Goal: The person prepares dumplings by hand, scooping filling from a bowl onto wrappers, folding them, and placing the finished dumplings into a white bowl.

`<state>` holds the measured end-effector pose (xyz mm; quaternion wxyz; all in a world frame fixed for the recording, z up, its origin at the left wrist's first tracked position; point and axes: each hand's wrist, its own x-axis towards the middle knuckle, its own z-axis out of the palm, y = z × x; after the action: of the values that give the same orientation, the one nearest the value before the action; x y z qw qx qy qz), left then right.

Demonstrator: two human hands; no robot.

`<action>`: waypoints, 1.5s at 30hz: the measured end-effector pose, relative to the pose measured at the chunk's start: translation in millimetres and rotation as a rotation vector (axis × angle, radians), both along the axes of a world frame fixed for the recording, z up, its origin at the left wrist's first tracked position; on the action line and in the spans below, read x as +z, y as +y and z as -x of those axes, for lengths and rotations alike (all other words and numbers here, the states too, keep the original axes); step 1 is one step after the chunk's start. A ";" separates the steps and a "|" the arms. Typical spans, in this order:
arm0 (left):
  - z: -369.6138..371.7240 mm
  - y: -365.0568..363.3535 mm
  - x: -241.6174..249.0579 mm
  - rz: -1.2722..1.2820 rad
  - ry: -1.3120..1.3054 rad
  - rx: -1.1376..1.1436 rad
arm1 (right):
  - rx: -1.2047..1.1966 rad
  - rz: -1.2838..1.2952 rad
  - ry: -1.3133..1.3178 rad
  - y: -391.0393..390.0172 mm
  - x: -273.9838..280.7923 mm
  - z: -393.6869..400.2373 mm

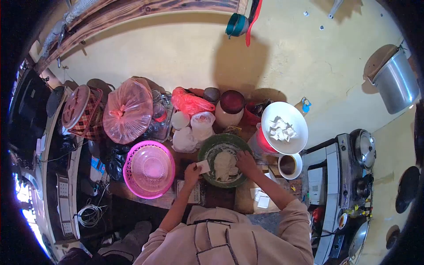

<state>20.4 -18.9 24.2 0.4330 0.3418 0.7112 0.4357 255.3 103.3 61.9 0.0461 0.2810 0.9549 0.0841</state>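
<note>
A dark green basin stands before me with a lump of pale, floury dough in it. My left hand is at the basin's left side, its fingers closed on a flat white card-like scraper. The scraper's edge reaches the basin's rim. On the other side, my right hand reaches over the rim. Its fingers are curled against the right edge of the dough, and their tips are hard to make out there.
Left is a pink basket. Right stand a white plate of white pieces on a red container and a cup of dark liquid. Behind are a tied pink bag and a dark-lidded jar; a stove is far right.
</note>
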 end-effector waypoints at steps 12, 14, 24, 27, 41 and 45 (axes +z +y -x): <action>-9.3 -9.7 8.8 0.042 -0.469 0.124 | -0.241 0.355 0.106 -33.4 59.5 3.4; -21.4 -21.3 18.8 0.017 -0.827 0.193 | -0.201 0.373 0.122 -34.9 45.4 5.6; -64.9 -29.5 -1.2 0.148 -1.339 0.136 | -0.273 0.300 0.105 -63.5 14.1 -1.5; -58.9 -28.5 5.8 0.141 -1.426 0.148 | -0.266 0.306 0.108 -73.4 24.4 4.1; -49.4 -25.0 10.4 0.342 -1.385 0.019 | -0.487 0.271 0.224 -70.7 36.7 17.9; -44.6 -31.6 33.4 0.274 -1.196 0.211 | -0.425 0.243 0.177 -75.5 47.5 22.1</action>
<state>64.9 -50.5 57.6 0.7509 -0.0920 0.4250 0.4971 233.2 27.8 109.3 0.0127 0.4742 0.8778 -0.0674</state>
